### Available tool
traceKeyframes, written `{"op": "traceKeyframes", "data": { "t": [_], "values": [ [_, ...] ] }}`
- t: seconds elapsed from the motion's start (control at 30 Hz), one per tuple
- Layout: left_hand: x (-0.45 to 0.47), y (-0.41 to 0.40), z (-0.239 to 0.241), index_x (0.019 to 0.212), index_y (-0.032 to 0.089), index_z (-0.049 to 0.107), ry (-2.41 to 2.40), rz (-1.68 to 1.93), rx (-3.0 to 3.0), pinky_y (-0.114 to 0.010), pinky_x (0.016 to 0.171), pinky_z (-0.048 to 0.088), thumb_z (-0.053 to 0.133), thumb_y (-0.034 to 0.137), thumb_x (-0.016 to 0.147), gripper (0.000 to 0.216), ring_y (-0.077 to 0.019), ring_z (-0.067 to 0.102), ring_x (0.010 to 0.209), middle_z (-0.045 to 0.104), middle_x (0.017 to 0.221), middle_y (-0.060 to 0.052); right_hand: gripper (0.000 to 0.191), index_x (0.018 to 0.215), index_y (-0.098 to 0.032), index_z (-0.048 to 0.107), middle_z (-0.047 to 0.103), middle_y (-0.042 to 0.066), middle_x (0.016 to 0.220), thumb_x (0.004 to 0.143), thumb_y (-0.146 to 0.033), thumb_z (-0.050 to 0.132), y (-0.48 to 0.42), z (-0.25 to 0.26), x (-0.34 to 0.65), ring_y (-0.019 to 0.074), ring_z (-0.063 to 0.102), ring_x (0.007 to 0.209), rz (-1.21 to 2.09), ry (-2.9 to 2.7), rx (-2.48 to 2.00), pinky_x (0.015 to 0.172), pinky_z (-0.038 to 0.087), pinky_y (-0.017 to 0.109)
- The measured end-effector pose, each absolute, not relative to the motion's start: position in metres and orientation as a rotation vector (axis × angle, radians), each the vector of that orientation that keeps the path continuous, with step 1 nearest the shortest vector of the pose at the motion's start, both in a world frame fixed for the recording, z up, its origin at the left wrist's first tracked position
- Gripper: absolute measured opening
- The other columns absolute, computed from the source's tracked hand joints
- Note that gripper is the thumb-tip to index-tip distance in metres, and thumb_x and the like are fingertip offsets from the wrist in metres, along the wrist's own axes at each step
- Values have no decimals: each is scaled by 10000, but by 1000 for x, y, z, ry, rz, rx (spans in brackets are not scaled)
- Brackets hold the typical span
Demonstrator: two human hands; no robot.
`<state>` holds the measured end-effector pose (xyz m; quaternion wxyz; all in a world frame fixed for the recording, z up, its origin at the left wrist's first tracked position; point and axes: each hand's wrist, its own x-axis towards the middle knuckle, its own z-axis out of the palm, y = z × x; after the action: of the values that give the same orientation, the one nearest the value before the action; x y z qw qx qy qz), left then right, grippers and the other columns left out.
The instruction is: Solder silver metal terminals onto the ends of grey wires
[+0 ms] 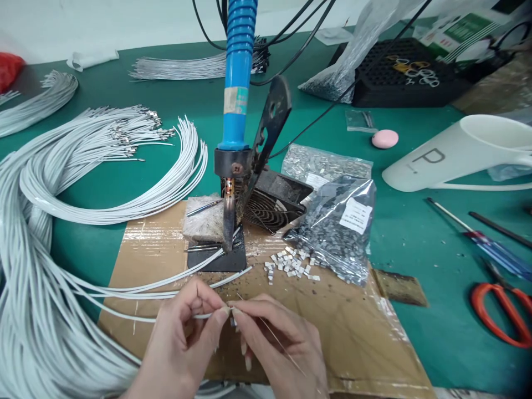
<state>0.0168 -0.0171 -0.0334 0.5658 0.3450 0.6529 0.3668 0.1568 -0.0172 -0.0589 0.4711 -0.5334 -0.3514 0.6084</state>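
Observation:
My left hand point(183, 343) pinches the end of a white wire point(137, 318) that runs in from the left. My right hand point(278, 343) meets it fingertip to fingertip, pinching a tiny metal piece and a thin strand of solder wire point(282, 346) that trails back toward me. Both hands hover over a sheet of brown cardboard point(357, 332). Just beyond them lie loose small metal terminals point(291, 265). Behind those, a blue-handled soldering iron point(236, 94) stands tip down in its stand.
Big bundles of white wires point(62, 183) fill the left of the green table. Bags of terminals point(341, 227) and a small black fan point(274, 205) sit right of the iron. Further right are a white jug point(457, 155), a screwdriver point(486, 244) and red-handled scissors point(499, 310).

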Motion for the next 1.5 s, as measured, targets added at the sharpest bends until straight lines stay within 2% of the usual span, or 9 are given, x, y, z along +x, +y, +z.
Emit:
{"op": "traceKeyframes", "data": {
  "t": [0.17, 0.3, 0.5, 0.63, 0.73, 0.97, 1.2, 1.3, 1.5],
  "values": [
    [22, -21, -34, 779, 205, 638, 1549, 903, 782, -192, 510, 313, 792, 499, 864, 343, -102, 476, 524, 631, 605, 28, 119, 796, -272, 874, 602, -45, 564, 866, -244, 782, -22, -63, 147, 74, 546, 452, 1230, -975, -1345, 443, 449, 148],
    [24, -21, -33, 804, 202, 683, 1612, 919, 776, -179, 500, 312, 828, 444, 818, 283, -91, 461, 522, 644, 628, 30, 137, 819, -263, 868, 624, -46, 557, 867, -179, 772, -22, -66, 147, 85, 539, 455, 979, -1137, -1332, 511, 524, 171],
    [24, -15, -29, 714, 184, 711, 1622, 932, 756, -166, 507, 338, 847, 317, 743, 192, -86, 491, 515, 657, 584, 29, 134, 769, -302, 886, 642, -43, 579, 830, -241, 783, -12, -59, 161, 68, 554, 450, 1290, -1064, -1347, 440, 447, 138],
    [20, -11, -27, 688, 168, 717, 1616, 908, 730, -176, 495, 285, 858, 289, 709, 187, -73, 430, 488, 608, 547, 39, 89, 789, -281, 897, 632, -34, 608, 821, -315, 821, -9, -59, 167, 72, 580, 440, 1463, -868, -1362, 440, 494, 151],
    [16, -9, -25, 677, 152, 709, 1588, 863, 704, -184, 493, 238, 880, 301, 692, 227, -63, 385, 475, 574, 530, 41, 88, 859, -291, 907, 702, -7, 673, 847, -278, 822, -7, -65, 171, 88, 629, 475, 1454, -948, -1300, 479, 530, 169],
    [11, -5, -22, 642, 158, 675, 1498, 843, 627, -202, 503, 208, 924, 334, 666, 306, -66, 353, 481, 549, 527, 46, 307, 1111, -373, 866, 772, -16, 749, 926, -152, 760, -1, -72, 181, 110, 702, 573, 1339, -1409, -1096, 565, 576, 178],
    [7, -8, -23, 662, 157, 654, 1446, 813, 644, -211, 519, 193, 916, 363, 709, 337, -70, 347, 505, 543, 539, 49, 366, 1203, -386, 826, 807, -15, 873, 950, -134, 743, 5, -69, 191, 133, 736, 707, 1140, -1681, -1000, 659, 587, 201],
    [5, -9, -25, 676, 157, 655, 1450, 780, 694, -228, 517, 151, 898, 363, 728, 322, -63, 299, 495, 546, 549, 50, 340, 1162, -345, 841, 809, -6, 868, 944, -108, 735, 9, -65, 195, 140, 740, 714, 1091, -1753, -982, 701, 594, 216],
    [9, -9, -24, 685, 159, 672, 1513, 797, 707, -213, 501, 197, 906, 383, 717, 325, -66, 342, 481, 574, 553, 37, 174, 969, -325, 900, 739, 5, 706, 908, -219, 776, 2, -64, 188, 111, 630, 514, 1289, -1276, -1219, 526, 544, 202]
  ]
}}
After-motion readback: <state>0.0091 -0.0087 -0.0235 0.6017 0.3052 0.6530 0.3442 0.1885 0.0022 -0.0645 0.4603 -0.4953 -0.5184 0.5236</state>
